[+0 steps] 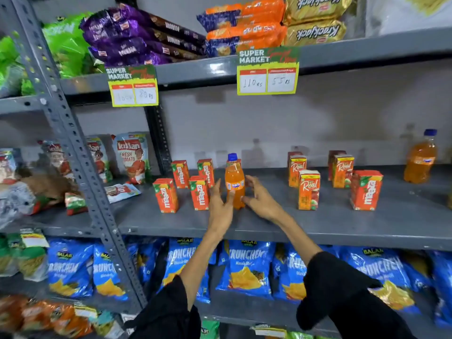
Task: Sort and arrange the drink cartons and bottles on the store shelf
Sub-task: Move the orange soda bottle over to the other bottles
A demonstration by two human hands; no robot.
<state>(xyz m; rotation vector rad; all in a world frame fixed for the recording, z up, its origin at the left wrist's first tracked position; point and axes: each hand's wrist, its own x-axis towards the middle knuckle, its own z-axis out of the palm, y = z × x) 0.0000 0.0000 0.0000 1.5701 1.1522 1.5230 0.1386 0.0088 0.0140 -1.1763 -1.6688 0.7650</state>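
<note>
A small orange Fanta bottle (234, 184) with a blue cap stands upright on the grey middle shelf (342, 223). My left hand (220, 206) is at its left, thumb lying against the lower front. My right hand (259, 199) is at its right, fingertips at the bottle's side. Both hands have their fingers spread, not wrapped around it. Several orange Maaza cartons (199, 193) stand left of the bottle. To the right are Real cartons (309, 190), a lone Maaza carton (366, 190) and a larger orange bottle (420, 157).
A perforated grey upright (80, 167) separates this bay from tomato ketchup pouches (132, 155) on the left. Biscuit packs (244, 28) fill the shelf above, with price tags (267, 72) hanging from its edge. Blue chip bags (247, 265) fill the shelf below.
</note>
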